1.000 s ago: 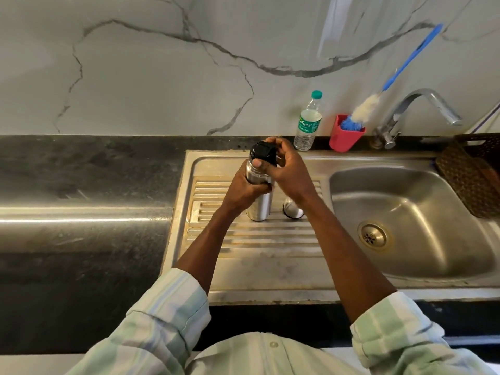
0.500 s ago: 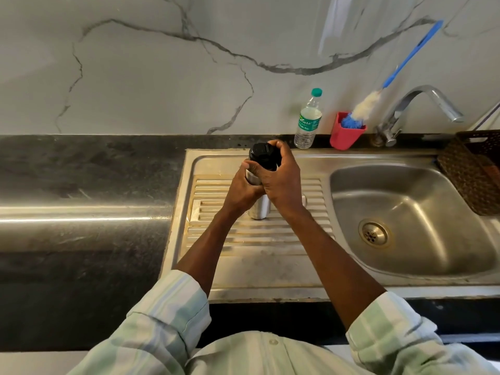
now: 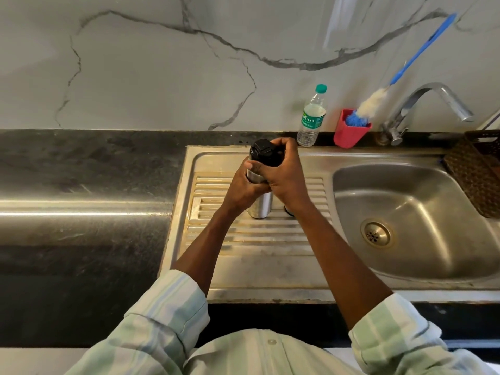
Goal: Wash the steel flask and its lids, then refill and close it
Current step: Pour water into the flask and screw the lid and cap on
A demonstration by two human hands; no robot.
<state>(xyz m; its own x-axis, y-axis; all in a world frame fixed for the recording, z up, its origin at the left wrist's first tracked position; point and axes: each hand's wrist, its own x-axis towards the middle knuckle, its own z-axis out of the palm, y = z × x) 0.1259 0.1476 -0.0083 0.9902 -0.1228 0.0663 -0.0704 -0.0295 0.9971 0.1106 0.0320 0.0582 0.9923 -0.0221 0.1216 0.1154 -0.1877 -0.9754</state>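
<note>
two forearms in pale green striped sleeves [image 3: 167, 315] reach forward over the ribbed steel draining board [image 3: 243, 239]. one cylindrical steel flask [image 3: 260, 204] stands upright on the board, base down on the ribs, long axis vertical, mouth end up and capped. the left hand [image 3: 243, 189] grips the flask body, fingers wrapped round its upper half. the right hand [image 3: 284, 177] is curled over the one black screw lid [image 3: 263, 152] seated on the flask top, thumb on the near side, fingers round the far side. just right of the flask base, one small dark-rimmed object [image 3: 288, 211] sits on the board, mostly hidden by the right wrist; cannot tell what it is. to the right, one steel sink basin [image 3: 405, 212] with one round drain [image 3: 376, 234]. one brown woven basket [image 3: 476, 174] at the right edge. at the back, one clear plastic water bottle with a green cap [image 3: 312, 117], one red cup [image 3: 349, 129] holding one blue-handled bottle brush [image 3: 400, 71], and one chrome tap [image 3: 422, 104] against the veined marble wall [image 3: 162, 63].
</note>
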